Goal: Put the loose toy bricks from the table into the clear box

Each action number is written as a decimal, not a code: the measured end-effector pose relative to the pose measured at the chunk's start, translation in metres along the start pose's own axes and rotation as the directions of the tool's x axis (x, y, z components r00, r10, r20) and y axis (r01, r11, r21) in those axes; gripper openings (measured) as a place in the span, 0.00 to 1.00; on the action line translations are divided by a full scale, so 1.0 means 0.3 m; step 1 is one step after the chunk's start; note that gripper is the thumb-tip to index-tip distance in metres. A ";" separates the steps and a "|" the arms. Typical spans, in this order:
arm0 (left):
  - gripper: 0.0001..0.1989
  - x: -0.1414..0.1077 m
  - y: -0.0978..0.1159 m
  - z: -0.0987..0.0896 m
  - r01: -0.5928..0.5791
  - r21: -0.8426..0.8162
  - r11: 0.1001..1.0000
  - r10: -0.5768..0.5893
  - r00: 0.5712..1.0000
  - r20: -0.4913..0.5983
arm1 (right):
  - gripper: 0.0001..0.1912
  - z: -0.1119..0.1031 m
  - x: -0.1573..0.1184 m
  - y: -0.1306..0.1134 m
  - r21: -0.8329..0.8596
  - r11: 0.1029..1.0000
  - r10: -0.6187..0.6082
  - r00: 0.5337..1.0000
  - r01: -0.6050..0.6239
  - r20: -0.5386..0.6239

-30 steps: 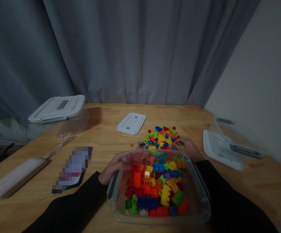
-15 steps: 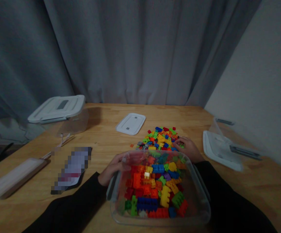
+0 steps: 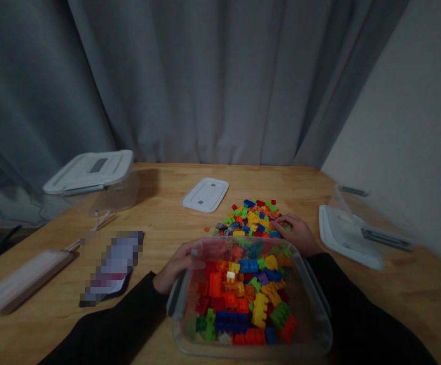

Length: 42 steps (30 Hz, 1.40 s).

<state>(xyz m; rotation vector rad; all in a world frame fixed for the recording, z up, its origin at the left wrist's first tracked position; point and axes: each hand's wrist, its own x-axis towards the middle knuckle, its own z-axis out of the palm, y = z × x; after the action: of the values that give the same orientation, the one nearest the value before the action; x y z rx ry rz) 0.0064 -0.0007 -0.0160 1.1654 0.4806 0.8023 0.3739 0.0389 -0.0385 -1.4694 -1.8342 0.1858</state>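
A clear plastic box (image 3: 311, 314) stands at the near edge of the table with large coloured bricks (image 3: 231, 323) inside. Behind it lies a heap of small coloured bricks (image 3: 252, 215). My left hand (image 3: 185, 258) wraps round the box's far left corner, its fingers partly behind the clear wall. Over the right side of the heap, my right hand (image 3: 294, 230) has its fingertips bent together at the bricks; whether a brick is between them is too small to tell.
A lidded clear box (image 3: 94, 175) and a power strip (image 3: 24, 279) are at left, beside a blurred flat item (image 3: 113, 266). A white lid (image 3: 205, 194) lies behind the heap. At right, a clear box (image 3: 380, 218) rests by a white lid (image 3: 325, 230).
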 end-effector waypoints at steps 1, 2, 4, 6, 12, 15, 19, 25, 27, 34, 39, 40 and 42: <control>0.32 0.000 0.000 -0.001 0.002 0.001 1.000 -0.002 1.000 0.000 | 0.12 -0.002 0.000 -0.001 0.010 1.000 0.005 1.000 -0.005 -0.007; 0.32 -0.001 0.000 -0.002 0.006 0.000 1.000 -0.006 1.000 0.001 | 0.12 -0.003 0.000 -0.001 0.024 1.000 0.010 1.000 -0.010 -0.013; 0.32 -0.002 -0.004 -0.006 0.015 -0.005 1.000 -0.015 1.000 0.003 | 0.13 -0.004 0.000 -0.003 0.059 0.998 0.027 0.999 -0.026 -0.026; 0.32 -0.003 -0.007 -0.009 0.028 -0.008 1.000 -0.028 1.000 0.008 | 0.14 -0.004 -0.001 -0.006 0.093 0.995 0.049 0.998 -0.046 -0.031; 0.32 -0.003 -0.004 -0.007 0.012 0.021 1.000 -0.012 1.000 -0.004 | 0.16 -0.007 0.000 -0.029 0.192 0.976 0.108 0.994 -0.099 -0.035; 0.32 -0.001 -0.009 -0.013 0.010 0.026 1.000 -0.010 1.000 -0.001 | 0.17 -0.018 -0.003 -0.044 0.315 0.936 0.174 0.984 -0.156 -0.030; 0.33 0.001 -0.020 -0.020 -0.002 0.008 1.000 0.002 1.000 0.009 | 0.18 -0.036 -0.004 -0.056 0.468 0.857 0.238 0.971 -0.215 0.010; 0.32 0.002 -0.010 -0.003 -0.006 0.007 1.000 0.006 1.000 0.003 | 0.16 -0.049 -0.006 -0.054 0.726 0.626 0.325 0.942 -0.284 0.088; 0.32 0.002 -0.009 -0.007 0.002 0.011 1.000 -0.002 1.000 0.009 | 0.15 -0.054 -0.009 -0.060 0.820 0.487 0.331 0.933 -0.299 0.143; 0.34 0.007 -0.033 -0.029 -0.020 -0.019 1.000 0.020 1.000 0.018 | 0.15 -0.075 -0.028 -0.093 0.868 0.361 0.202 0.937 -0.341 0.284; 0.33 0.004 -0.023 -0.014 -0.011 -0.024 1.000 0.011 1.000 0.014 | 0.14 -0.077 -0.042 -0.104 0.846 0.451 0.051 0.954 -0.286 0.295; 0.33 0.003 -0.020 -0.011 -0.010 -0.023 1.000 0.010 1.000 0.007 | 0.15 -0.079 -0.044 -0.109 0.836 0.471 0.031 0.952 -0.282 0.304; 0.33 0.000 -0.015 -0.005 -0.006 -0.020 1.000 0.006 1.000 -0.005 | 0.18 -0.086 -0.045 -0.120 0.805 0.519 0.002 0.942 -0.287 0.335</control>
<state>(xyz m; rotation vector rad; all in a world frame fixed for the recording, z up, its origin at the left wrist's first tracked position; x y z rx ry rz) 0.0069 -0.0006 -0.0208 1.1468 0.4726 0.8141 0.3630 0.0065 -0.0072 -0.8724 -1.4312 1.2777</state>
